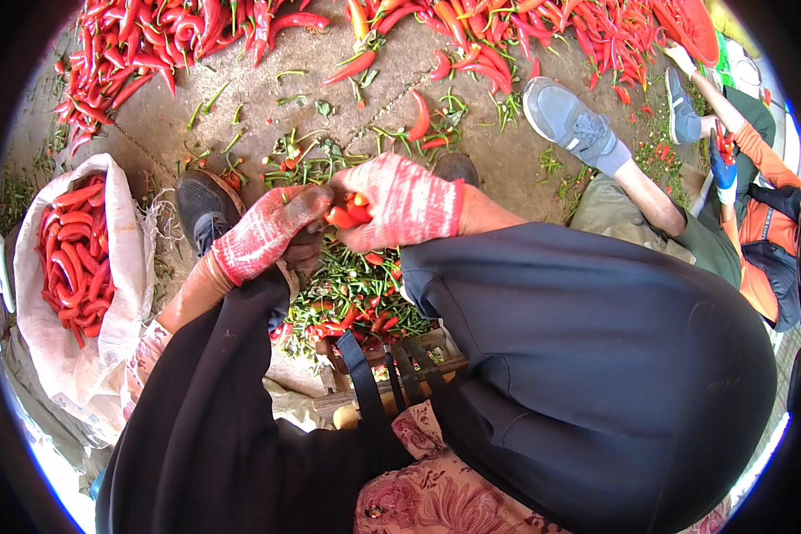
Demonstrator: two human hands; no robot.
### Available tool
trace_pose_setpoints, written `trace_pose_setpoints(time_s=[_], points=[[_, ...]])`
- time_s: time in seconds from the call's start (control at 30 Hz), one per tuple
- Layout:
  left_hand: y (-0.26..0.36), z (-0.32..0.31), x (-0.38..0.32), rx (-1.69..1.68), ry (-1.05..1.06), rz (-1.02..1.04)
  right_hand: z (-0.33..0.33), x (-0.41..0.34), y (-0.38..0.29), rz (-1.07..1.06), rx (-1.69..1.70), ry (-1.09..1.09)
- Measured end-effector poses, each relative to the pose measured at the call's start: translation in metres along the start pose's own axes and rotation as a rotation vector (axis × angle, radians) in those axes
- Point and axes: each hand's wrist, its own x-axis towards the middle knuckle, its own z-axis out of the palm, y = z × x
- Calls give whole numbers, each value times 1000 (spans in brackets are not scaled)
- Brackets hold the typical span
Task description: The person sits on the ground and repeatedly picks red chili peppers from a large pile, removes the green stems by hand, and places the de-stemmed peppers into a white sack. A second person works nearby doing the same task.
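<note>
My right hand (404, 200), in a red-and-white knit glove, is closed around several red chili peppers (352, 211) whose ends stick out towards the left. My left hand (274, 223) wears a matching glove, its fingertips darkened with dirt. Its thumb and fingers are pinched together right beside those peppers; whether they grip a stem is hidden. Both hands meet above my knees. Below them, a heap of green chili stems (347, 287) mixed with bits of red pepper covers the ground between my feet.
A white woven sack (30, 267) of red chilies (77, 260) stands at left. Chili piles (167, 40) spread along the far side of the concrete floor (253, 100). At right, a seated co-worker (761, 200) holds red chilies in a blue-gloved hand (722, 170); their grey shoe (567, 120) reaches forward.
</note>
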Motion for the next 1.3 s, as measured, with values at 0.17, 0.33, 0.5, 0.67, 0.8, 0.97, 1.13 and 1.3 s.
trace_pose_setpoints(time_s=[0.17, 0.33, 0.5, 0.67, 0.8, 0.97, 1.13, 1.3], points=[[-4, -11, 7, 408, 216, 134, -55, -18, 49, -42, -317, 287], [-4, -15, 12, 1003, 427, 449, -73, -7, 93, -148, -867, 7], [18, -2, 21, 1271, 457, 666, -79, -2, 65, -80, -526, -23], [26, 10, 21, 1258, 358, 651, -67, 6, 30, -7, 427, -185], [23, 7, 11, 1251, 368, 664, -48, 18, 17, 172, 772, -213], [14, -1, 1, 1116, 328, 365, -37, 17, -3, 172, 645, -91], [8, -8, -5, 736, 206, 298, -26, 12, -22, 180, 457, 46], [14, -6, -13, 852, 292, 341, -21, 17, -26, 299, 534, -9]])
